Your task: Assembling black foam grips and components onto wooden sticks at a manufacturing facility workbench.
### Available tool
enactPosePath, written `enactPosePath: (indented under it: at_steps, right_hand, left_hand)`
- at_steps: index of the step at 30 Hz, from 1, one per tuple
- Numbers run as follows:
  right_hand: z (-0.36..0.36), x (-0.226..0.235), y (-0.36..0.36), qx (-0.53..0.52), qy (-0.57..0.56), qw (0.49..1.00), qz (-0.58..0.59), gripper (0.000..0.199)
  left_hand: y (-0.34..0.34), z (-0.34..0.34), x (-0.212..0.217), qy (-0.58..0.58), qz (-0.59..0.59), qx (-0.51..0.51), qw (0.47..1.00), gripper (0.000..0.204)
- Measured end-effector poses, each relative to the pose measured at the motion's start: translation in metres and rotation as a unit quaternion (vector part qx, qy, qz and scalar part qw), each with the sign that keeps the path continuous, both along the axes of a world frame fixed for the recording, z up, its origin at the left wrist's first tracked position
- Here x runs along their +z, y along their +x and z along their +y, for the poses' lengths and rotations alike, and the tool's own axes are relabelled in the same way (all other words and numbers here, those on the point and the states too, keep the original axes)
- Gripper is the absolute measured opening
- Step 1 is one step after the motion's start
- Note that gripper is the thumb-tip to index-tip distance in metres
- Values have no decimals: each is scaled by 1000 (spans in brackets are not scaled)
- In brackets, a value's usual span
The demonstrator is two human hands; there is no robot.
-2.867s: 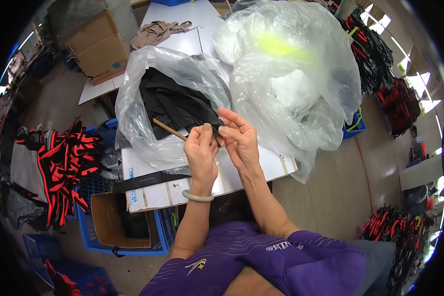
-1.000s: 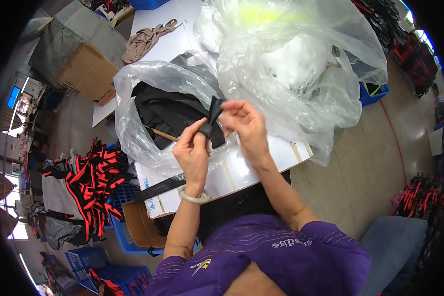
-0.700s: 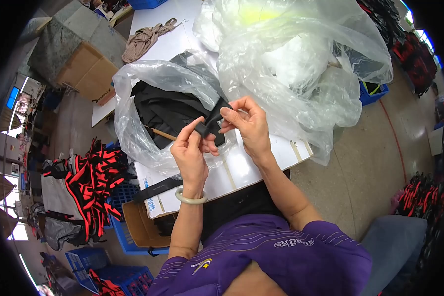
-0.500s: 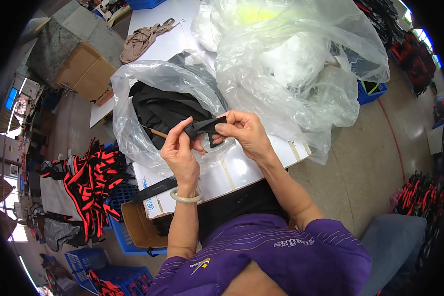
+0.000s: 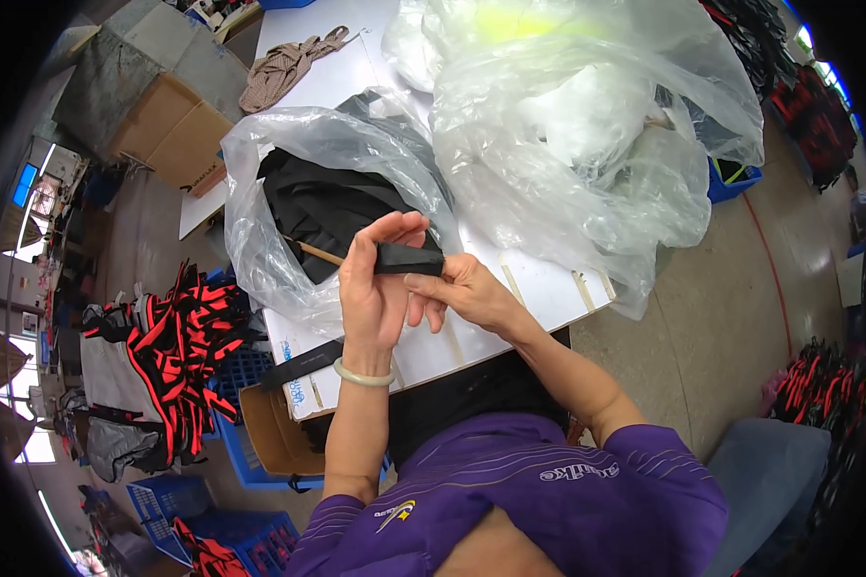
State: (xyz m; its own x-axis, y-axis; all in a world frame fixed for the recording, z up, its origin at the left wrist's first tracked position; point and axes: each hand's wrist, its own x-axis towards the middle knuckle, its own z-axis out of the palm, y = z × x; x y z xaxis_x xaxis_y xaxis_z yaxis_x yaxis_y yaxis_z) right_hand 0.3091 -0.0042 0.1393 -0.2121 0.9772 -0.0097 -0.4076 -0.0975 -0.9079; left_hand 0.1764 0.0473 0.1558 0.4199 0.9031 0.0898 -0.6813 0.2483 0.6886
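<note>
A small folded piece of black fabric (image 5: pixel 409 260) is pinched at its right end by my right hand (image 5: pixel 473 296), thumb below it. My left hand (image 5: pixel 369 293) is beside the piece's other end, fingers stretched up and palm turned toward it; a pale bangle (image 5: pixel 364 375) circles that wrist. Just beyond the hands, a clear plastic bag (image 5: pixel 245 159) lies open on the white table (image 5: pixel 433 337). Inside it is a heap of black fabric (image 5: pixel 322 197). A thin wooden stick (image 5: pixel 316 252) pokes out beside my left hand, its near end hidden.
Large clear bags with white contents (image 5: pixel 587 125) cover the table's far right. A patterned cloth (image 5: pixel 284 72) lies at the back left. A black strip (image 5: pixel 303 365) crosses the near left corner. Below stand a cardboard box (image 5: pixel 265 433), blue crates (image 5: pixel 164 505) and red-and-black pieces (image 5: pixel 178 356).
My left hand has let go of its pinch and stretched its fingers out. The black fabric piece, twisted before, now lies flat and straight. My right hand has shifted slightly lower.
</note>
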Motion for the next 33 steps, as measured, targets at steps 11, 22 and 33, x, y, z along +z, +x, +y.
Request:
enactPosePath:
  at_steps: [11, 22, 33]
  right_hand:
    - [-2, -11, -20, 52, -34, 997, 44, 34]
    - [9, -40, -39, 368, -107, 804, 455, 52]
    - [2, -18, -12, 220, -80, 972, 27, 40]
  left_hand:
    - [-10, 11, -3, -89, -69, -26, 993, 33]
    - [-9, 23, -20, 39, -18, -276, 960, 32]
    - [-18, 19, -24, -111, -37, -19, 993, 41]
